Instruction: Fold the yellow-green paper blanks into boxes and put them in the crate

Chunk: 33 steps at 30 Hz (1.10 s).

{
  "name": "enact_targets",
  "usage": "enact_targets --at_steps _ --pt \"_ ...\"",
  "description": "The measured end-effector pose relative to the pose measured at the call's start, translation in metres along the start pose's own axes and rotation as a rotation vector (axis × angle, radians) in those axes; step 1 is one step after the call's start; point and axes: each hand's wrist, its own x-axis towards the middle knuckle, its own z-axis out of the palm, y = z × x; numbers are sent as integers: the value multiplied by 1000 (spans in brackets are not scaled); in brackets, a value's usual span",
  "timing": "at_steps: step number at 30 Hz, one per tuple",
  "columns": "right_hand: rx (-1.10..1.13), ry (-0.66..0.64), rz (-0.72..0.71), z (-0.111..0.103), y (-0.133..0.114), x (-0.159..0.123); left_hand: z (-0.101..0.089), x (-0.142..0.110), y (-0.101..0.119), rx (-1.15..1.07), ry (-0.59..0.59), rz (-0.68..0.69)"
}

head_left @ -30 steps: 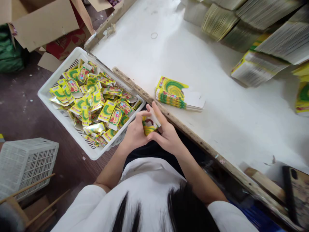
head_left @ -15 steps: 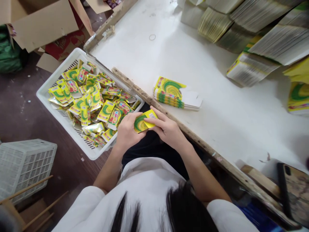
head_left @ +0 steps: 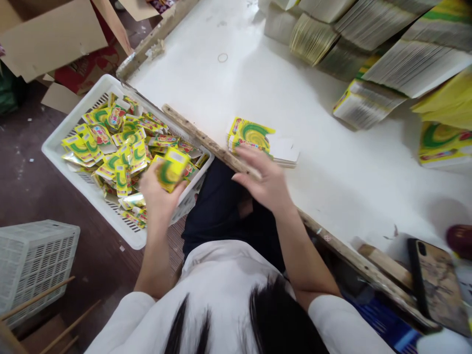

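My left hand [head_left: 157,189] grips a small folded yellow-green carton [head_left: 171,168] and holds it over the near corner of a white plastic basket [head_left: 66,162] filled with several such folded cartons. My right hand [head_left: 263,179] hovers with fingers spread and nothing in it, above the table's wooden edge, just in front of a small stack of flat yellow-green carton blanks [head_left: 252,135] lying on the white table [head_left: 295,98].
Big piles of flat printed blanks [head_left: 372,54] line the table's far right side. A phone [head_left: 437,285] lies at the near right. Cardboard boxes [head_left: 55,34] stand beyond the basket. An upturned white crate [head_left: 33,260] sits on the dark floor at left.
Both hands were folding one carton together in my lap. Now they have parted: the left carried the folded carton toward the basket, and the right let go and moved toward the stack.
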Motion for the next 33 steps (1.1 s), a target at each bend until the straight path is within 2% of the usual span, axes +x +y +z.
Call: enact_targets --at_steps 2,4,5,7,10,13,15,16,18,20,22,25,27,33 --pt "-236 199 98 -11 18 10 -7 6 -20 115 170 -123" --pt "-455 227 200 -16 36 17 -8 9 -29 115 189 -138" --pt "-521 211 227 -17 43 20 -6 8 -27 76 138 -107" --pt "-559 193 240 -16 51 22 4 2 -16 -41 -47 -21" --pt "-518 238 230 -14 46 19 23 -12 9 -236 -329 23" --pt "-398 269 202 -8 24 8 41 -24 32 -529 -473 -43" --pt "-231 185 163 2 6 -4 50 -29 45 -847 -499 -113" --pt "-128 93 142 9 -3 -10 53 -29 51 -1015 -476 -157" --pt "97 -76 119 23 -17 -23 56 -26 65 -1296 -357 -246" --pt "318 -158 135 36 -29 -32 53 -19 78 -1470 -188 -323" --pt "447 -200 134 44 -39 -36 46 -11 89 -1547 -32 -383" --pt "458 -275 55 51 -48 -37 39 -3 98 -1546 106 -433" --pt "445 -277 38 55 -49 -38 40 -1 99 -1490 152 -393" --pt "488 -73 192 52 -31 -37 58 -17 74 -1194 80 -153"
